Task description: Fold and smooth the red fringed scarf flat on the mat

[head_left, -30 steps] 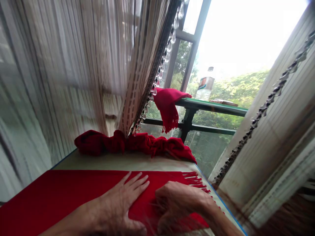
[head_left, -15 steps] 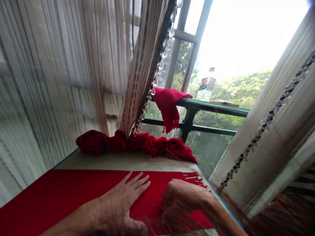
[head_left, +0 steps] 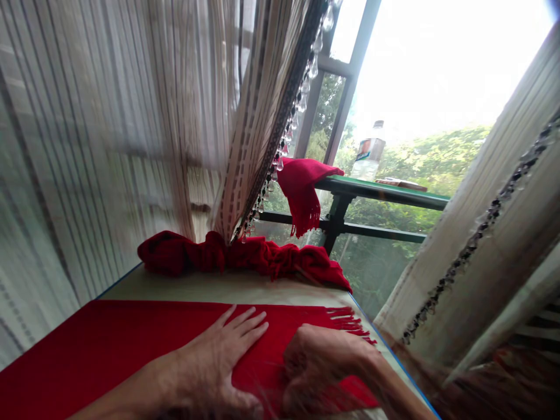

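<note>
A red fringed scarf [head_left: 131, 332] is spread flat over the pale tabletop, its tassels at the right end. My left hand [head_left: 231, 344] lies palm down on the cloth with its fingers spread. Just to the right, my right hand [head_left: 324, 356] is closed, its fingers curled under against the scarf. Whatever it may be gripping is hidden beneath the hand. Along the table's far edge lies a bunched red cloth [head_left: 249, 256].
Another red scarf [head_left: 301, 186] hangs over a green railing [head_left: 389, 194] by the window. On the railing stand a plastic bottle [head_left: 368, 154] and a flat object [head_left: 400, 184]. Striped curtains [head_left: 131, 116] with beaded edging hang on both sides; the left one touches the bunched cloth.
My right hand has shifted very slightly left and down over the scarf. My left hand stays in place. The beaded curtains have swung a little to the right.
</note>
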### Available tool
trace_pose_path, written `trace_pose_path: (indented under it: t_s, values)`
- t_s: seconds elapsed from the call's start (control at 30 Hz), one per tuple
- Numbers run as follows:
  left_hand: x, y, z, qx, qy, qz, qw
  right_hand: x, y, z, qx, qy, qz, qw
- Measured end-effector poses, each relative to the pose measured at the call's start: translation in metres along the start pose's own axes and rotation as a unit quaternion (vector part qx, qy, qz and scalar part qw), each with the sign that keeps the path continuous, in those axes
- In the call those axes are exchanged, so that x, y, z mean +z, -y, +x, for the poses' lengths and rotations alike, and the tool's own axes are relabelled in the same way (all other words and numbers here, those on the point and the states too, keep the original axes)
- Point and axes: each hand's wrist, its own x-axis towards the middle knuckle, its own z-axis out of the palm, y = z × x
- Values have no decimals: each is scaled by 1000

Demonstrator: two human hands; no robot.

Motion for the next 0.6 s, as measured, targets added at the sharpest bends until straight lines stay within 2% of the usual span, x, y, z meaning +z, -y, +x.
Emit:
trace_pose_path:
  t_s: [0.17,0.27,0.43,0.6]
  values:
    - [1,3,0,2,-5,-1,1000,-1,-1,7,-60,-179,-12,982]
    - [5,7,0,-1,-36,-2,999,0,2,10,-61,-227,-17,972]
    - [15,15,1,-30,-70,17,997,2,4,14,-84,-263,-22,961]
    - [22,21,3,-30,-87,16,996,13,1,22,-85,-220,-29,971]
